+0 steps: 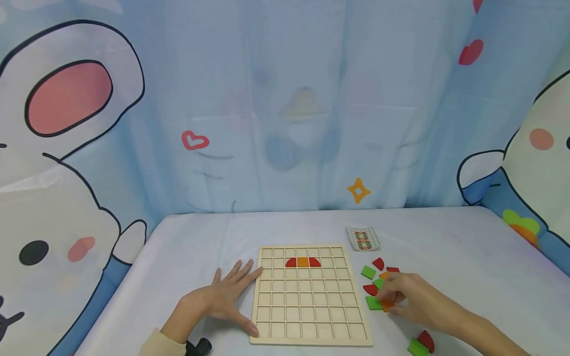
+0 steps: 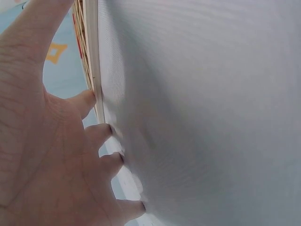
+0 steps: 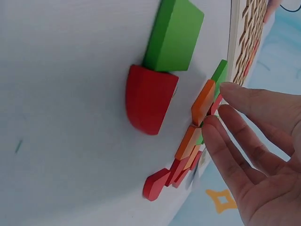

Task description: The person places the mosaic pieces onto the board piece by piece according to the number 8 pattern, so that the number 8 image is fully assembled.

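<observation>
1. Head camera, clock faces read with 12 pointing away from the person: the right hand (image 1: 407,299) is over a loose huddle of flat coloured pieces. Its likeliest trouble is catching a neighbour, since the orange piece (image 3: 203,101) at its fingertips lies right against a green block (image 1: 373,303); a wide pinch could nudge or drag both.

2. A second risk, as I judge it, is the right forearm sweeping back over the green square (image 1: 417,348) and red quarter-round (image 1: 426,340), which sit together at 5 o'clock from that hand and could be pushed apart.

3. On the pale gridded board (image 1: 307,300), a hard shove from the left hand (image 1: 229,295) could slide it and jog the row of red, orange and red pieces (image 1: 303,262) near its top.

4. Where things lie: the orange piece is at 9 o'clock from the right hand, just under its fingertips, with the other huddled pieces around 10. The board is farther off at 9, and a patterned card (image 1: 362,239) is at 11.

5. Right thumb and fingers are bent and narrowly spaced; they partly hide the piece, so I cannot tell whether they grip it. The left hand is spread wide, touching the board's 9 o'clock edge, holding nothing.
</observation>
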A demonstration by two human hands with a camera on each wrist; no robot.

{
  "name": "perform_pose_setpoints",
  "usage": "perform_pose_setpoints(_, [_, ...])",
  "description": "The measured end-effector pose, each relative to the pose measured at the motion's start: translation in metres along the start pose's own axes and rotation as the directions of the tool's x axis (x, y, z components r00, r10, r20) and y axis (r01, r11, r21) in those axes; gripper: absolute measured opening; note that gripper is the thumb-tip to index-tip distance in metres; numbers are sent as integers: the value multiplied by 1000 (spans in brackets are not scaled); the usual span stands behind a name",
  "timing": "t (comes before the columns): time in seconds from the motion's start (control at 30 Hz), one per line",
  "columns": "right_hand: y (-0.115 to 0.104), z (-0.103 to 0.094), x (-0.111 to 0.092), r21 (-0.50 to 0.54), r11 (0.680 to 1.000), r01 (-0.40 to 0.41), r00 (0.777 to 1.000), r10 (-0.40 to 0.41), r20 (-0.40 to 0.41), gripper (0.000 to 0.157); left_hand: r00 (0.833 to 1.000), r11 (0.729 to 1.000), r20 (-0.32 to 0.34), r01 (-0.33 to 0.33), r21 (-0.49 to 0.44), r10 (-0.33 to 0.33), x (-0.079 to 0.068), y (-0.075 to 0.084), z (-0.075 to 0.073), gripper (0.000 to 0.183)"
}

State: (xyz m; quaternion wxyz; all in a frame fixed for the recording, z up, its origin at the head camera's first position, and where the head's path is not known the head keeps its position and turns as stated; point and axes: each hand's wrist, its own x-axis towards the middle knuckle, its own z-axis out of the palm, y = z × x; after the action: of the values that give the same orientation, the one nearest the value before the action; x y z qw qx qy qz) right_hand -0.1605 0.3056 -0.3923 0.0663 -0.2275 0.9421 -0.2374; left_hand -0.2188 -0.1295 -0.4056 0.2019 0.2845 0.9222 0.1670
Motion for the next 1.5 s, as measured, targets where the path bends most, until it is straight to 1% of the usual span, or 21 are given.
perform_pose_setpoints(0.27, [-1, 5, 6, -14, 1000, 18, 1000, -18, -4, 27, 1000, 1000, 0, -2, -3, 2, -1, -1, 0, 125])
perform_pose_setpoints(0.5, [-4, 13, 10, -33, 997, 64, 997, -65, -47, 31, 1000, 1000, 1, -6, 0, 6, -1, 0, 0, 126])
perform_pose_setpoints(0.6, [-5, 15, 13, -23, 999, 42, 998, -43, -45, 30, 1000, 1000, 3, -6, 0, 6, -1, -1, 1, 126])
perform_pose_setpoints(0.8, [-5, 14, 19, 35, 999, 10, 1000, -9, -21, 27, 1000, 1000, 12, -11, -2, 11, 1, -2, 0, 127])
perform_pose_setpoints(1.17, [-5, 11, 23, 130, 992, 8, 1000, -10, 17, 25, 1000, 1000, 6, 14, 0, -14, 0, 0, 0, 126])
perform_pose_setpoints(1.3, [-4, 11, 23, 175, 985, 2, 1000, -2, 2, 26, 1000, 1000, 4, 8, -1, -8, -1, 0, 0, 126])
perform_pose_setpoints(1.5, [0, 13, 21, 209, 978, -9, 999, 16, -33, 26, 1000, 1000, 4, 7, 0, -7, 1, -1, 1, 126])
